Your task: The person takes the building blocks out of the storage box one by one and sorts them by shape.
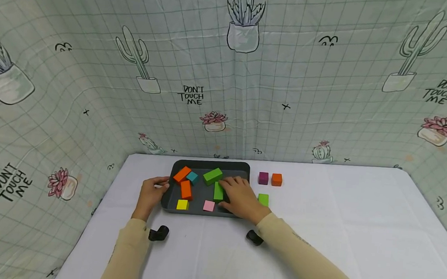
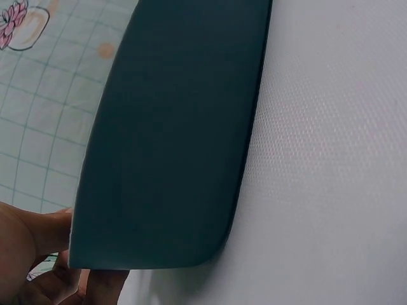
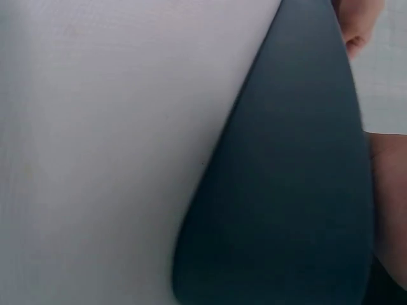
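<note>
Head view: dark tray (image 1: 201, 192) part-filled on a white table (image 1: 338, 236)

At the far left, the left hand (image 1: 151, 195) has bent fingers against the tray's left edge; the left wrist view shows them around a corner, but whether they pinch the rim I cannot tell.

Inside the tray, a tilted orange block (image 1: 182, 174) lies at the back left, next to a teal cube (image 1: 192, 177). A second orange block (image 1: 186, 190) lies in front of it, with a yellow cube (image 1: 182, 204) near the front wall. Then come a pink cube (image 1: 208, 206), a slanted green block (image 1: 212, 176) and a second green block (image 1: 218, 191).

The right hand (image 1: 242, 199) is over the tray's right part, its fingers and thumb parted beside that second green block; whether they grip it I cannot tell.

Right of the tray, on the table, stand a purple cube (image 1: 263, 178), a light green cube (image 1: 263, 199) partly behind the wrist, and an orange cube (image 1: 277, 179).

The work looks partway along: seven pieces visible inside, three outside. Whether pieces are going in or merely being rearranged cannot be told.
</note>
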{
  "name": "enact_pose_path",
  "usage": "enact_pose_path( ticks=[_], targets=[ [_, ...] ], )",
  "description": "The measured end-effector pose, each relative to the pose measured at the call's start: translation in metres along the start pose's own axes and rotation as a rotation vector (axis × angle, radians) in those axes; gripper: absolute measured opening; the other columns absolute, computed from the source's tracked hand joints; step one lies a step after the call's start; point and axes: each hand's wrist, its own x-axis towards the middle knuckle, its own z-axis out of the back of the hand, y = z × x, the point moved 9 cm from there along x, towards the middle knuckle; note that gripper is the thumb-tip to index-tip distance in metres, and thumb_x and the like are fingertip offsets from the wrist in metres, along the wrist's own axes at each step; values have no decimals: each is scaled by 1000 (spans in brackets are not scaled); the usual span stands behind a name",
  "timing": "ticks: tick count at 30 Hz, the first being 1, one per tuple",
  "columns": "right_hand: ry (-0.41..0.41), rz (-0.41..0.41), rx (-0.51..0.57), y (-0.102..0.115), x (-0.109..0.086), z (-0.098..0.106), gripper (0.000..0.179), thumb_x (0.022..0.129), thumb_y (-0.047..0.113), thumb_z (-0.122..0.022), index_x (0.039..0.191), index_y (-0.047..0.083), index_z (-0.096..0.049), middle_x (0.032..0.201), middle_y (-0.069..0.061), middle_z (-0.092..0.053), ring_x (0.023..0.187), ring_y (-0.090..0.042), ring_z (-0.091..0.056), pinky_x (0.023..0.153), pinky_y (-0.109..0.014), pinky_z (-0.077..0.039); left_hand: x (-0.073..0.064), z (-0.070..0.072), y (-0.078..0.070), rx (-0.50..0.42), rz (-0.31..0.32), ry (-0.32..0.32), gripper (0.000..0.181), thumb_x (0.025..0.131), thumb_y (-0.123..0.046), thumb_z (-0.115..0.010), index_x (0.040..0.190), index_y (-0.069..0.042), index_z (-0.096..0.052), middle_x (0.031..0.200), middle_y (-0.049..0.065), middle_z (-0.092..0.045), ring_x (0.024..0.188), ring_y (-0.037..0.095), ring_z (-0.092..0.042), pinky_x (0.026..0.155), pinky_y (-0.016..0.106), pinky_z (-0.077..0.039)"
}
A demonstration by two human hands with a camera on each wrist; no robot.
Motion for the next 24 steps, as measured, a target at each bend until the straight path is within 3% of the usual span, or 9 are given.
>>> enact_pose_path(
  ticks=[7,14,24],
  targets=[
    [-20,-9,25,0,6,0,62,93,32,-83,143,1,-61,140,-16,-64,126,-37,-55,113,-54,-40,0,1,-2,10,2,-2,31,103,0,-62,132,9,-69,121,29,-68,97,31,-60,73,24,-46],
    [-59,-1,64,-3,0,5,62,92,28,-85,143,2,-63,140,-14,-64,125,-34,-55,113,-53,-41,0,1,0,-4,7,-5,30,104,-1,-62,132,9,-69,121,28,-67,95,28,-58,73,25,-46],
    [-191,-20,152,-14,-28,46,64,89,26,-88,144,4,-62,143,-11,-63,128,-35,-55,111,-55,-42,-1,1,3,-5,55,10,33,104,-4,-62,135,6,-68,126,27,-66,95,26,-57,71,22,-46]
  ],
)
